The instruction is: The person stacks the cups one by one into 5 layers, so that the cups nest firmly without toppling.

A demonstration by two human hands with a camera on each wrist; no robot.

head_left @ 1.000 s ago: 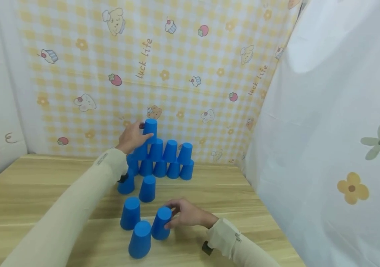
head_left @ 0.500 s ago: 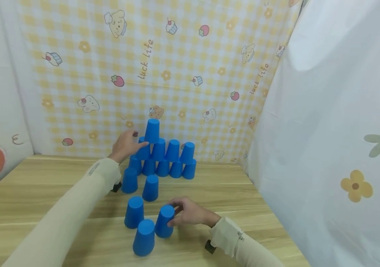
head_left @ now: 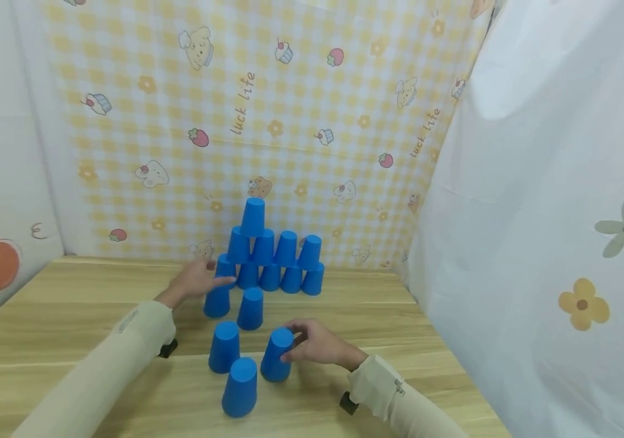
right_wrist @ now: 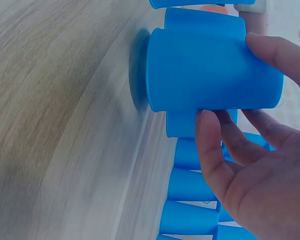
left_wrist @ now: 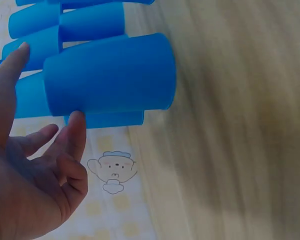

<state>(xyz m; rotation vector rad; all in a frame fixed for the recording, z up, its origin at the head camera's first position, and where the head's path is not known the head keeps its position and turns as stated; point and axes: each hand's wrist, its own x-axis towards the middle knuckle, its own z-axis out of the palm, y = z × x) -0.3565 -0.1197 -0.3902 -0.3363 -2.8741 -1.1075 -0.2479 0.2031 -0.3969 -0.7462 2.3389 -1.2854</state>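
My left hand [head_left: 196, 280] is beside an upside-down blue cup [head_left: 216, 302] just in front of the stack's left end. In the left wrist view, the thumb and fingers are spread near that cup [left_wrist: 110, 75], one fingertip right at its side. My right hand [head_left: 320, 342] grips another upside-down blue cup [head_left: 275, 359], thumb on one side and fingers on the other. A dark shadow shows between this cup's rim [right_wrist: 210, 70] and the table in the right wrist view. Behind, blue cups stand in two rows, with a single cup [head_left: 253, 217] on top at the left.
Three more upside-down cups stand on the wooden table [head_left: 356, 328]: one near the stack [head_left: 250, 309], one mid-table [head_left: 224, 348] and one at the front [head_left: 239, 388]. A yellow checked cloth [head_left: 301, 97] hangs behind, and a white cloth [head_left: 514, 201] on the right.
My left hand has let go of the top cup and come down to the cup in front of the stack's left end. My right hand's cup has shifted slightly away from the front cup.
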